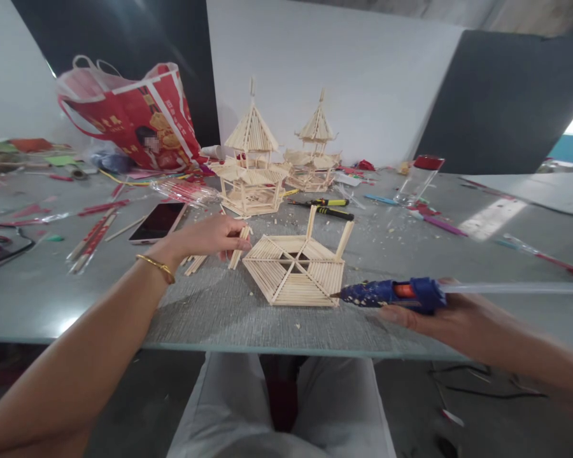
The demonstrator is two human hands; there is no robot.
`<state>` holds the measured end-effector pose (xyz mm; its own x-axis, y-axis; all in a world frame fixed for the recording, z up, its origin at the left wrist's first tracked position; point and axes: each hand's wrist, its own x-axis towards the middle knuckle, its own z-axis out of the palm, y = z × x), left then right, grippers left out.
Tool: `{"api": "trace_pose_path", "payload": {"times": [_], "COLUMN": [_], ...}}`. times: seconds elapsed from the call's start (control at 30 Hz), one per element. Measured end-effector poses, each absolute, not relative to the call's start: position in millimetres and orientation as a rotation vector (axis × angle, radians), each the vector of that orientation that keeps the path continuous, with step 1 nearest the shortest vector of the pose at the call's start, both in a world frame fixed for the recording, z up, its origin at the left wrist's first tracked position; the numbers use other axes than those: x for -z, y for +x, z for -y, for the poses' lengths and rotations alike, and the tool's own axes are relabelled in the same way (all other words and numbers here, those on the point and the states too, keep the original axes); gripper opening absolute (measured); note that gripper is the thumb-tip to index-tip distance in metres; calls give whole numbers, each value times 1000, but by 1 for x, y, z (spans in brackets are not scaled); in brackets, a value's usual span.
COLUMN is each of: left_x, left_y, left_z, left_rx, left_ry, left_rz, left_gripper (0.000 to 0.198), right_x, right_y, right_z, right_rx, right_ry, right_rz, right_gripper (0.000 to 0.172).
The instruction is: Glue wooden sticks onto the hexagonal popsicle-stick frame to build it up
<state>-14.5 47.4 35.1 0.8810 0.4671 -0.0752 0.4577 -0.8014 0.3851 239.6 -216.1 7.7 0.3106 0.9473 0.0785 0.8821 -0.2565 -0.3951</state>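
Observation:
A hexagonal frame of pale wooden sticks (305, 289) lies flat on the table, with two short posts (345, 240) standing at its far right corners. My right hand (424, 318) is wrapped round a blue hot glue gun (379, 294), a clear glue stick (516, 288) running out of its back end. The gun's nozzle is at the frame's near right corner. Left of the frame, my left hand (219, 235) pinches a small bunch of wooden sticks (239, 249), their lower ends near the tabletop. More loose sticks (195, 264) lie beside that hand.
Two finished-looking stick pavilions (252, 172) stand at the back. Pliers (334, 210) lie before them. A phone (157, 222), wrapped chopsticks (93, 242) and a red bag (134, 121) are on the left; a red-lidded jar (419, 181) is on the right. The table's edge (267, 350) is close.

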Motion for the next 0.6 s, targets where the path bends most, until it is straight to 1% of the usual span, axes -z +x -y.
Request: {"api": "trace_pose_path", "payload": {"times": [0.1,0.3,0.4,0.6], "left_x": [-35,-36,-37,-37], "left_y": [-15,-14,-14,-15], "left_z": [-48,-45,-44,-44], "left_rx": [-33,-46,-36,-36], "left_ry": [2656,2646,2631,2640], "left_rz": [-688,-700,-715,-704], "left_gripper": [25,25,24,24], "right_x": [-9,-20,-26,-27], "right_y": [240,235,231,228], "right_z": [215,213,214,212], "right_rx": [-396,-402,-420,-421], "right_ry": [-2295,-2251,-2274,-2310], "right_rz": [1607,1726,1700,1702], "right_gripper": [49,47,47,52]}}
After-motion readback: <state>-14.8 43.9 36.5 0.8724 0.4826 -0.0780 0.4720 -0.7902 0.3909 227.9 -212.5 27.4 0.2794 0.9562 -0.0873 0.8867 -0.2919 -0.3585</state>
